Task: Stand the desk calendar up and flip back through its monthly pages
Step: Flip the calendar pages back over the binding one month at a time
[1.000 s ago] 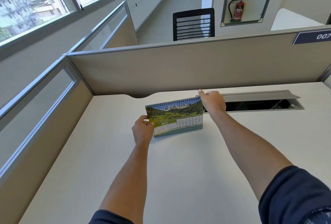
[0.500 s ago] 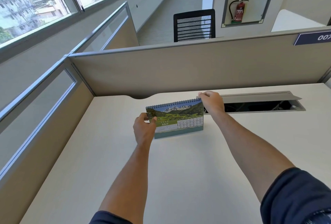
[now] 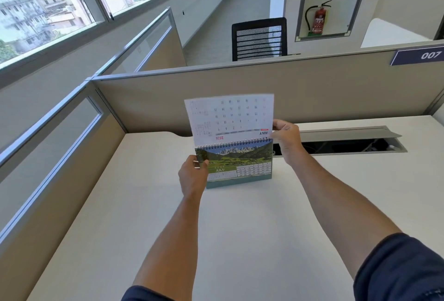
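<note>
Now the desk calendar (image 3: 240, 168) stands upright on my desk (image 3: 240, 240), toward its far edge, just in front of the beige partition (image 3: 312, 89) and beside the open cable tray (image 3: 348, 143) cut into the desktop. My left hand (image 3: 192, 175) is clamped on the calendar's left side, thumb over the green landscape picture that faces me with JULY printed on it. My right hand (image 3: 286, 139) pinches the right edge of a white page (image 3: 230, 118) near the spiral binding; that page stands raised above the coil, its printing upside down to me, reading JULY 2026.
</note>
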### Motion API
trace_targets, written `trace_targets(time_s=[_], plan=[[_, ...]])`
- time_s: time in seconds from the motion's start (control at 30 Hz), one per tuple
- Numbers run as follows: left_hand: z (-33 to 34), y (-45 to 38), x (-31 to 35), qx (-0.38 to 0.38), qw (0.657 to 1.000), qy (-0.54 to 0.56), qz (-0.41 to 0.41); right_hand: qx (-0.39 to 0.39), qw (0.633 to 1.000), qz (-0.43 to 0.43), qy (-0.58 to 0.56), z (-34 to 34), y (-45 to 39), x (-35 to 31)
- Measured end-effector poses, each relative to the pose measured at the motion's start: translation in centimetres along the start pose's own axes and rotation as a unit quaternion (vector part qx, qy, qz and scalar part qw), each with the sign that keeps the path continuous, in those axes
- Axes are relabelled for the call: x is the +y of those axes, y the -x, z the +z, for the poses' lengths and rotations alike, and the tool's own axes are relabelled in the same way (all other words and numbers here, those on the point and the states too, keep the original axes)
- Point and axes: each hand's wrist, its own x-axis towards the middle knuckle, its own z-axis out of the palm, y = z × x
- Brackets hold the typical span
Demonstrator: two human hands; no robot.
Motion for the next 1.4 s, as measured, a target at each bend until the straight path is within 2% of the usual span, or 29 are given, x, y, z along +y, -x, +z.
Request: trace_targets(time_s=[0.2,0.3,0.4,0.57,0.7,0.83,1.07,1.23,1.4], plan=[[-0.8,-0.2,0.1,-0.003,0.999,0.032,-0.027,-0.024,0.996,-0.063,0.050,-1.7,-0.3,1.8],[-1.4,-0.5,-0.7,-0.018,0.998,0.044,-0.030,-0.015,0.994,-0.055,0.097,-2.2,-0.2,2.4],[-1.7,-0.6,-0.8,-0.003,0.997,0.068,-0.034,-0.012,0.994,-0.033,0.107,-1.6,0.6,1.7],[-2.0,-1.0,-0.8,0.005,0.989,0.123,-0.076,0.038,0.996,-0.008,0.082,-1.8,0.8,1.9],[-1.6,-1.0,0.1,-0.004,0.984,0.156,-0.085,0.090,0.979,-0.013,0.182,-2.0,0.8,2.6],[-1.1,-1.5,-0.1,-0.008,0.988,0.136,-0.069,0.108,0.970,0.044,0.211,-1.5,1.2,2.5],[-1.1,-0.9,1.1,-0.031,0.997,0.064,-0.035,0.061,0.947,0.088,0.303,-0.9,1.5,2.2],[-1.2,-0.6,1.3,-0.030,0.998,0.045,-0.013,0.056,0.957,0.069,0.277,0.0,1.6,1.6],[-0.9,-0.4,1.4,-0.021,0.999,0.025,-0.016,0.071,0.962,0.091,0.248,1.1,1.2,1.7]])
